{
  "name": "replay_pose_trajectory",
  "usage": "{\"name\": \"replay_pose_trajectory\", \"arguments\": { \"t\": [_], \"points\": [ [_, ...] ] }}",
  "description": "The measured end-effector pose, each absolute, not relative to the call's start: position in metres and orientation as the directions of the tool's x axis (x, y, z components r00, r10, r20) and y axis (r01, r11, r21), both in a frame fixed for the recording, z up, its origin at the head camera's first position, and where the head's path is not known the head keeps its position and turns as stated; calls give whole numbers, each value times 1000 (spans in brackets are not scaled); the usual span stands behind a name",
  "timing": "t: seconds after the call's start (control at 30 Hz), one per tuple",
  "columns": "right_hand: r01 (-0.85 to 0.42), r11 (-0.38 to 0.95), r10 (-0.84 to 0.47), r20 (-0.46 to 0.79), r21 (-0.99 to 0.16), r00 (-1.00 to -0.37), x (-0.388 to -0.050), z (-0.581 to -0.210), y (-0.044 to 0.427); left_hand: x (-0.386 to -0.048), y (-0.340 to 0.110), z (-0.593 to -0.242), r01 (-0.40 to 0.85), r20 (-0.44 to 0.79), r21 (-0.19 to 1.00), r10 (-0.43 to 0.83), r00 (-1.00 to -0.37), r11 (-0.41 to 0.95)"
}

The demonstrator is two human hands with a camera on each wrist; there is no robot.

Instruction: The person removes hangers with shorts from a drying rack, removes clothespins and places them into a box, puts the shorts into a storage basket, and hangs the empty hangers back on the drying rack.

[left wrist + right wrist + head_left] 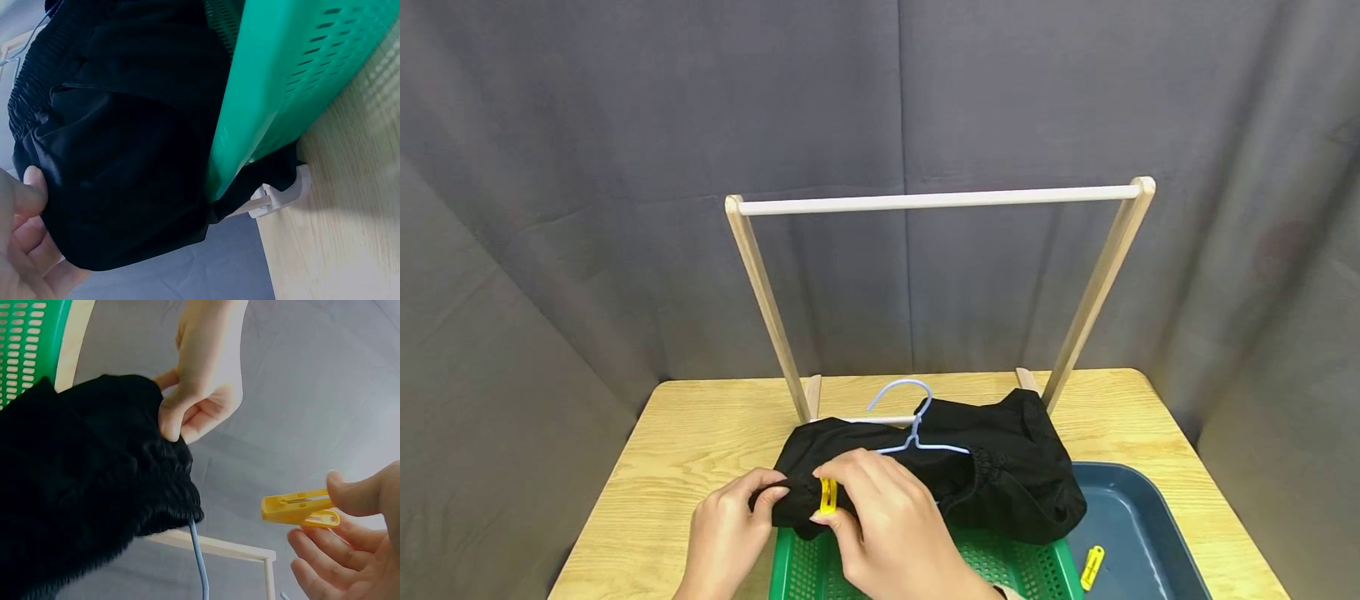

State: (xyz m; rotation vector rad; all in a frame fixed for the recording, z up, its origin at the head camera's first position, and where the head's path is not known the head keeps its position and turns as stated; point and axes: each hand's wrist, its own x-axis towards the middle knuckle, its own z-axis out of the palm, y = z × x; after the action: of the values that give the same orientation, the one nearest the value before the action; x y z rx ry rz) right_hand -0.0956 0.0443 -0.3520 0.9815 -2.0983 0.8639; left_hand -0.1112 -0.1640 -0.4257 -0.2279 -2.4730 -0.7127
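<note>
"If we begin with the head view, how far along do things look?"

"Partway, I'd judge. A thin light-blue hanger [916, 433] lies at the waist of a black cloth garment [1033, 475] with a gathered elastic waistband, draped over a green perforated plastic basket [1067, 571] toward six o'clock. Its hook is not on the white rail [936, 201] of the wooden stand [1105, 275], near twelve. At seven the left hand [733, 527] has a narrow grip on the garment's edge; at six the right hand [891, 527] pinches a yellow plastic clip [828, 496]. Another yellow plastic clip [1092, 567] lies untouched in a dark blue plastic tray [1116, 508] near five."

"And the left wrist view?"

"At eight o'clock, thumb and fingers meet the cloth's edge. The basket rises toward one, beside the wood-grain surface [337, 219]."

"The right wrist view?"

"At four, thumb and fingertips hold the clip apart from the cloth, so I'd count fastening it as not yet done. The left hand, at twelve, pinches near the waistband, and part of the hanger shows at six."

"Any brand or label?"

"No writing I can read in any view."
</note>
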Motion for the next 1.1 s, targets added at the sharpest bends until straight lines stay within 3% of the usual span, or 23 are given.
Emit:
{"name": "replay_pose_trajectory", "arguments": {
  "t": [0.17, 0.47, 0.73, 1.1],
  "points": [
    [-829, 497, -356, 811, -257, -465, -94, -352, 55, -109, -166, -426, 289, 553, 437, -1, -833, 852],
    [-806, 537, -362, 794, -251, -488, -94, -351, 80, -110, -169, -428, 299, 579, 421, 0, -815, 857],
    [-846, 475, -332, 841, -243, -428, -97, -356, 105, -110, -168, -431, 315, 609, 410, 0, -793, 856],
    [-765, 556, -270, 800, -324, -535, -93, -378, 143, -109, -168, -433, 313, 609, 410, -2, -794, 857]
  ]
}}
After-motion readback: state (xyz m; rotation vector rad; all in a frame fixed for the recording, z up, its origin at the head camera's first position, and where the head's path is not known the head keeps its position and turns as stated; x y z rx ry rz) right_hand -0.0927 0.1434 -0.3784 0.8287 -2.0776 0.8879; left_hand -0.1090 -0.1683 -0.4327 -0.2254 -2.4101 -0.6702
